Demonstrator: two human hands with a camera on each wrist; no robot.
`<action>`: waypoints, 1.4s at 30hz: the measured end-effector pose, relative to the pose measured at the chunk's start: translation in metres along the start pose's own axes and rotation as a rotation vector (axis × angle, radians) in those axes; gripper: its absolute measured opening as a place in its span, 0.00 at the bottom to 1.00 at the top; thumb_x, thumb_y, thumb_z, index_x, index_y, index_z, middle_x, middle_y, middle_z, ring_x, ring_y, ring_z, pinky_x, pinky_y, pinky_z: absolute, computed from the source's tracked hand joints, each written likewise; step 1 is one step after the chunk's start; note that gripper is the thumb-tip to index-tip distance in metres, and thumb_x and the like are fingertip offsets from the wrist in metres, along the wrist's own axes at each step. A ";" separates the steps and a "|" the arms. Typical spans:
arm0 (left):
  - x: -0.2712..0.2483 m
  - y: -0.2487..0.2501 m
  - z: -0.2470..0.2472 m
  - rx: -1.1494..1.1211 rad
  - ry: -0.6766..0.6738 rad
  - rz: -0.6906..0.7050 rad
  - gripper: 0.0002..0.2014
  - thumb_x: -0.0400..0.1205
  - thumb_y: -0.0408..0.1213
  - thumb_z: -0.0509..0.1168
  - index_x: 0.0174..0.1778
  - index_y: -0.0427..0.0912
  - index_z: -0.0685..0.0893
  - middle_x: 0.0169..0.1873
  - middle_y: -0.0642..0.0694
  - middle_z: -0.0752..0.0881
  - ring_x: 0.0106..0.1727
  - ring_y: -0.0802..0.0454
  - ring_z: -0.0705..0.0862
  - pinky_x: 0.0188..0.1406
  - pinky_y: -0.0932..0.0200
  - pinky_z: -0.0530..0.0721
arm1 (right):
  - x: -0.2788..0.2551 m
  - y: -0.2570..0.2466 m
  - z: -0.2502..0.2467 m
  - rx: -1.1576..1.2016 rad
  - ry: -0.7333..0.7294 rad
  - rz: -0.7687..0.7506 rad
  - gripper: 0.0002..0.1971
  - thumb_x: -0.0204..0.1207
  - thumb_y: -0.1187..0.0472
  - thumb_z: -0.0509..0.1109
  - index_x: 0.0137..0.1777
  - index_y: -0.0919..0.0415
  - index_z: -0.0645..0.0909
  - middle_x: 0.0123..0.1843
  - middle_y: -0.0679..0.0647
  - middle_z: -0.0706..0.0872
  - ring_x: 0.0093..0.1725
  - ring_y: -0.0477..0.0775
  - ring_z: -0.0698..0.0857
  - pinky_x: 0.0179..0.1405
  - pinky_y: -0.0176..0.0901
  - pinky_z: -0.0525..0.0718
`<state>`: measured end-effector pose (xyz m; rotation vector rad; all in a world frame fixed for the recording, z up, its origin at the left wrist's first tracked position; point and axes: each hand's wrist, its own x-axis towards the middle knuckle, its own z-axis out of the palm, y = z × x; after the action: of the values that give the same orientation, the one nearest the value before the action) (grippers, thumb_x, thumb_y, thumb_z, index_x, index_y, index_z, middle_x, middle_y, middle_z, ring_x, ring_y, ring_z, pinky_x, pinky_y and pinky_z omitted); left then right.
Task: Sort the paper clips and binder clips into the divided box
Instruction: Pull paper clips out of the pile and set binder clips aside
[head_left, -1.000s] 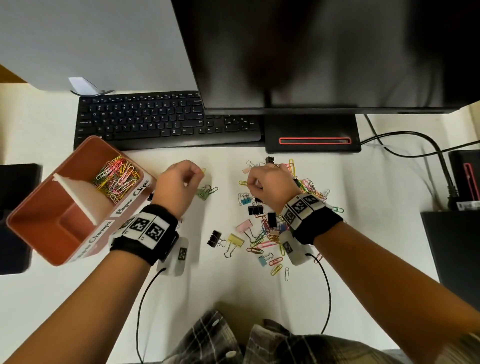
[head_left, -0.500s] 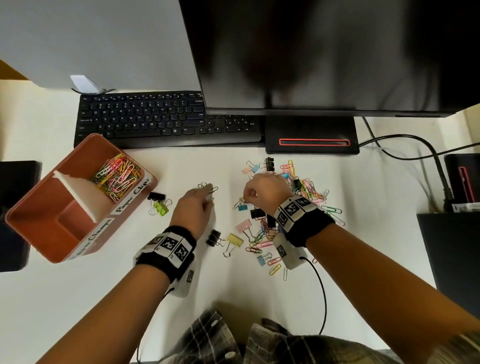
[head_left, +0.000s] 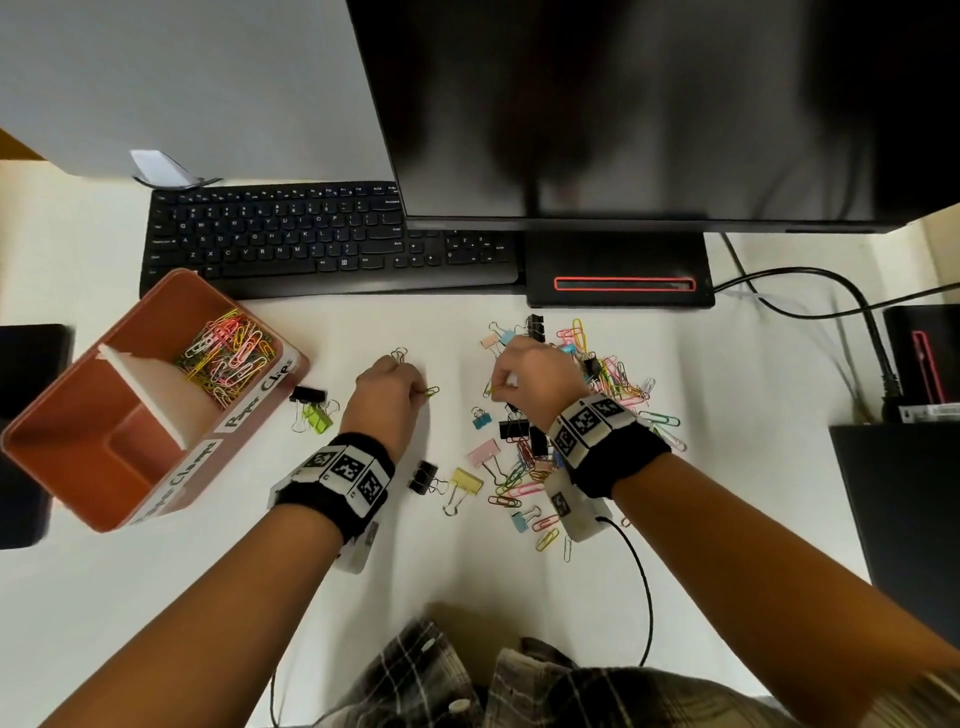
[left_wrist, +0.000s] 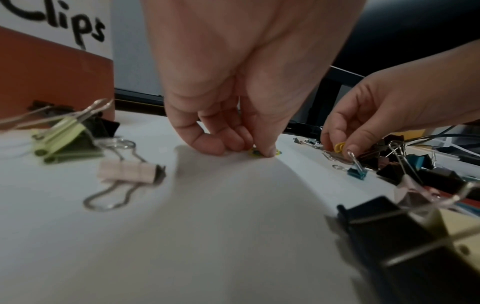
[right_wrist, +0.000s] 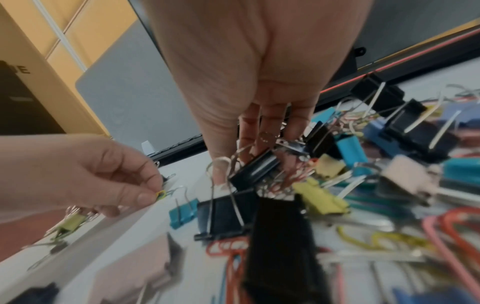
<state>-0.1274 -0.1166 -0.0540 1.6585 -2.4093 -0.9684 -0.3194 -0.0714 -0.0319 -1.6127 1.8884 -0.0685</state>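
inside box (head_left: 72, 436), colored paper clips (head_left: 226, 356)

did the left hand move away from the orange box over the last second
Yes. The left hand has shifted right, away from the orange box, toward the loose clip pile, and now pinches a yellow-green paper clip on the desk.

The box (head_left: 62, 447) is showing terracotta orange, the table (head_left: 208, 597) white, the keyboard (head_left: 291, 244) black, the wristbands (head_left: 337, 478) black-and-white checks, the shirt (head_left: 415, 680) plaid.
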 end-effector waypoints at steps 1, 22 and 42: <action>0.001 0.001 -0.001 0.008 -0.013 0.002 0.04 0.78 0.30 0.64 0.45 0.37 0.84 0.45 0.40 0.82 0.45 0.41 0.80 0.42 0.55 0.80 | 0.001 -0.003 0.001 -0.032 -0.005 0.005 0.04 0.74 0.59 0.71 0.45 0.58 0.85 0.53 0.54 0.83 0.49 0.55 0.84 0.55 0.50 0.83; -0.056 0.020 -0.010 -0.221 -0.164 0.309 0.12 0.76 0.31 0.70 0.54 0.45 0.84 0.35 0.53 0.80 0.36 0.68 0.78 0.40 0.80 0.72 | -0.021 0.000 -0.021 0.107 0.051 -0.059 0.07 0.76 0.58 0.71 0.49 0.59 0.86 0.50 0.54 0.86 0.47 0.50 0.83 0.52 0.44 0.83; -0.085 0.045 0.062 -0.033 -0.162 0.209 0.05 0.76 0.33 0.67 0.46 0.39 0.85 0.43 0.39 0.84 0.42 0.41 0.82 0.43 0.47 0.84 | -0.101 0.046 0.040 0.229 -0.060 -0.049 0.23 0.75 0.63 0.70 0.70 0.55 0.75 0.57 0.59 0.86 0.53 0.56 0.84 0.55 0.45 0.81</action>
<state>-0.1526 -0.0053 -0.0555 1.3305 -2.5878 -1.1388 -0.3357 0.0450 -0.0399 -1.4884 1.7280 -0.2458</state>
